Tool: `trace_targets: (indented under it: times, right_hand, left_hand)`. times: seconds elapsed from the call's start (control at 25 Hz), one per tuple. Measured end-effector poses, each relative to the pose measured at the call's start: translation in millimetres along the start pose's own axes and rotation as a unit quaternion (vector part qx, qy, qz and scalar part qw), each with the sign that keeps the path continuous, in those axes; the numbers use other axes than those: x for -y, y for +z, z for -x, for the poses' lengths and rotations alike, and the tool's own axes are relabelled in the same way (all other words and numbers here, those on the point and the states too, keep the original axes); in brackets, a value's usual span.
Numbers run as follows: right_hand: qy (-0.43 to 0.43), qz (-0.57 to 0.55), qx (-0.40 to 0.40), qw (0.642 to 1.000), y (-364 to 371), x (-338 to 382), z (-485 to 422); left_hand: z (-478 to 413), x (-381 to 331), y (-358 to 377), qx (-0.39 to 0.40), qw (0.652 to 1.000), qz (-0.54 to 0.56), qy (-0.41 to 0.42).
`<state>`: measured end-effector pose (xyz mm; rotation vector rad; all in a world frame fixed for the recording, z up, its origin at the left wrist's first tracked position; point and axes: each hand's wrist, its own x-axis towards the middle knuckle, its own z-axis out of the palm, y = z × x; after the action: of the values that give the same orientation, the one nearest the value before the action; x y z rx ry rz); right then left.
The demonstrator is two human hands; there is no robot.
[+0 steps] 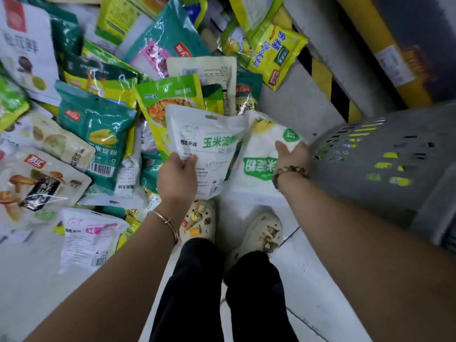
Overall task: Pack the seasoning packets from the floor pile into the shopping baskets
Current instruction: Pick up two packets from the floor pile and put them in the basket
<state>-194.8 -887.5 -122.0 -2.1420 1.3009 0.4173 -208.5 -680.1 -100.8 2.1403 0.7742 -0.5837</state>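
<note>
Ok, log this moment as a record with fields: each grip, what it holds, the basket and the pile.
left grip: pinches the green-lettered white packet at its lower edge, thumb on top
right grip: holds the corn-picture white packet, thumb on top
packets held: side by side, edges overlapping
basket: grey, slotted, on the person's right beside the right grip; yellow-green shows through its slots
floor pile: many packets, left and ahead
progress: neither held packet is in the basket yet

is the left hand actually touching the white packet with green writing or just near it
Touching. The head view shows the left hand gripping the white packet at its lower left corner, thumb pressed on the front.
</note>
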Motion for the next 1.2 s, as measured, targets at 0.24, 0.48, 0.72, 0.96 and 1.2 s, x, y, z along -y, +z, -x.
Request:
trace_targets:
  times: [0.24, 0.48, 0.72, 0.96, 1.2]
  right_hand:
    - [-0.035, -0.035, 0.012, 0.999, -64.8, 32.0, 79.8]
    - [-0.138, -0.117, -0.008, 0.983, -172.0, 49.1, 140.2]
    - [-0.128, -0.236, -0.037, 0.963, -301.9, 23.1, 158.1]
    - [0.024, -0.315, -0.108, 0.943, -398.0, -80.9, 122.7]
    - [0.149, -0.298, -0.184, 0.925, -408.7, -181.5, 61.1]
  left_hand:
    - [37.4, -45.6, -74.7, -0.009, 1.000, 0.005, 0.013]
    - [101.0, -110.4, -139.5, 0.001, 0.997, 0.026, 0.074]
    - [184.8, -197.6, -143.4, 0.045, 0.991, 0.027, 0.124]
    - [247.1, -266.9, -60.1, 0.152, 0.971, -0.015, 0.183]
    - [268.0, -286.8, 61.1, 0.184, 0.932, -0.165, 0.265]
